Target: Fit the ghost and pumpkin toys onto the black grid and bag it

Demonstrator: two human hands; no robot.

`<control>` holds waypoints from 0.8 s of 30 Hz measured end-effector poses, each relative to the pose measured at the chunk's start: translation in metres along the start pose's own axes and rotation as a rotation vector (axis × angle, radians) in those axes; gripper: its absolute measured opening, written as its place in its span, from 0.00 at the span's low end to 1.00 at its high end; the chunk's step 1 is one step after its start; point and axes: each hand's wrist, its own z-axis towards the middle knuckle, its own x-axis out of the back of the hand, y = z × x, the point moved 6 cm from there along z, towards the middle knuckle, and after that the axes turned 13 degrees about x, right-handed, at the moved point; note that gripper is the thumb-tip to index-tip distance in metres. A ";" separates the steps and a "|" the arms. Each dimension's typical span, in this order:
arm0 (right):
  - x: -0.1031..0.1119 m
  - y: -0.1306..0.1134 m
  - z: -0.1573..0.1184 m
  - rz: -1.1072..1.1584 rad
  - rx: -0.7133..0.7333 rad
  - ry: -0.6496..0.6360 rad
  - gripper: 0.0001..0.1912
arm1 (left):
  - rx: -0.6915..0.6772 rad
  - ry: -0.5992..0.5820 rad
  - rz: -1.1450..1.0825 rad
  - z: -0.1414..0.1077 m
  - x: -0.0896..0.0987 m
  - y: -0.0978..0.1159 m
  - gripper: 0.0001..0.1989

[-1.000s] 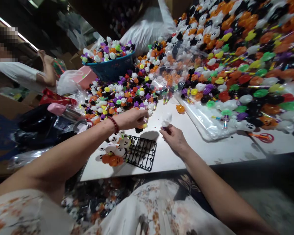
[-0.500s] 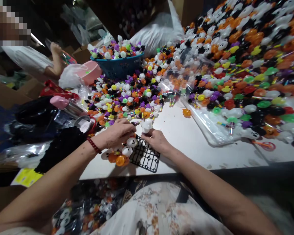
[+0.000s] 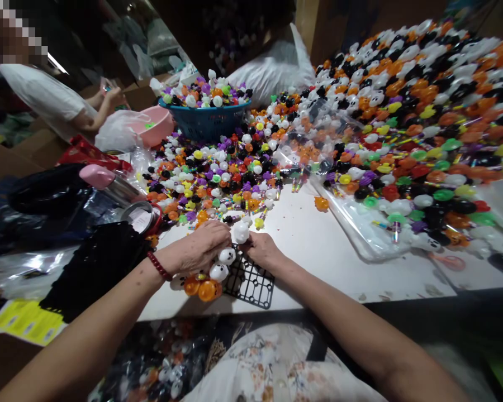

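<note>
A black plastic grid point(image 3: 251, 283) lies on the white table near its front edge. Along its left side sit white ghost-faced pieces point(image 3: 219, 272) and orange pumpkin pieces point(image 3: 209, 290). My right hand point(image 3: 263, 249) is closed at the grid's back edge, its fingertips on a white piece point(image 3: 240, 232). Over the left part of the grid, my left hand point(image 3: 205, 245) has its fingers bent together beside the same white piece; what is under them is hidden.
Heaps of coloured pieces point(image 3: 218, 167) cover the table's back and right. A blue basket point(image 3: 209, 120), pink bowl point(image 3: 157, 127), clear bags point(image 3: 360, 229), a pink-lidded bottle point(image 3: 113, 181) and black grids point(image 3: 96, 262) stand around. Another person point(image 3: 50, 103) is at back left.
The view has shifted slightly, so the table appears lower. The white piece between my hands has tipped and moved slightly left. The other person's hands have come together.
</note>
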 end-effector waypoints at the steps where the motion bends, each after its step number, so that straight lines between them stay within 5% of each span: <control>1: -0.001 -0.002 0.001 -0.022 0.008 -0.016 0.07 | -0.004 0.015 -0.001 -0.002 0.001 0.000 0.16; 9: -0.005 -0.008 0.007 -0.164 0.070 -0.097 0.09 | 0.021 0.104 0.003 -0.010 0.002 -0.001 0.19; 17: -0.002 0.000 0.013 -0.031 -0.046 -0.041 0.09 | 0.015 0.122 -0.003 -0.009 0.000 -0.002 0.18; 24: -0.016 -0.002 0.015 0.041 0.036 -0.100 0.08 | 0.029 0.126 -0.032 -0.010 -0.001 -0.006 0.18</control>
